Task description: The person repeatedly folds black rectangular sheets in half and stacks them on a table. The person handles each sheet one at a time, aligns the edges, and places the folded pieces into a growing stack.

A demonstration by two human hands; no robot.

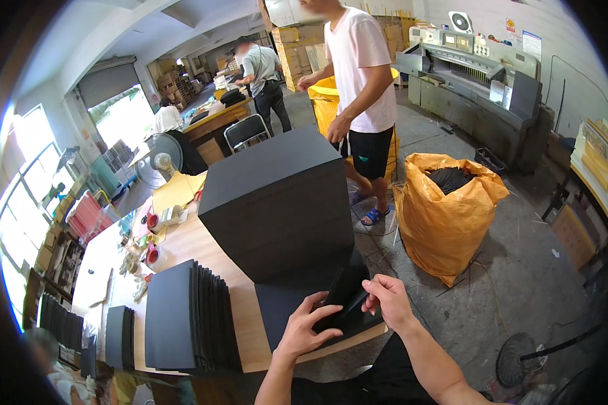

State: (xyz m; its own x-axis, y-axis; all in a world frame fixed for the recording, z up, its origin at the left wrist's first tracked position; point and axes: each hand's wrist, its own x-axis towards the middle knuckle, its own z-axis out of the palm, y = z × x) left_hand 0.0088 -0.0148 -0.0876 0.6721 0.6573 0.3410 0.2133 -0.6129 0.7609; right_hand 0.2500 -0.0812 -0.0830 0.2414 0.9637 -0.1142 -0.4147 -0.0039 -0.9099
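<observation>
Far left: small stack of black sheets lay flat near the table edge, w/ red tape rolls & clutter beyond, likely parked out of the work zone.
Fanned sheets: row of black sheets lay overlapped like shingles, edges stepped, prob. so each could be picked off singly.
Tall stack: big block of black sheets stood squared up mid-table, just behind the hands.
Left hand: fingers curled, pinching the near edge of a folded black sheet.
Right hand: closed on the same sheet's right edge, thumb & fingers clamped; sheet bent up between both hands, at the table's near corner, atop a flat black sheet.
Surface: light wooden worktable, crowded.
Room: workshop w/ concrete floor; orange sack of black offcuts open-topped right of the table; person in white shirt standing behind; grey cutting machine far right.
</observation>
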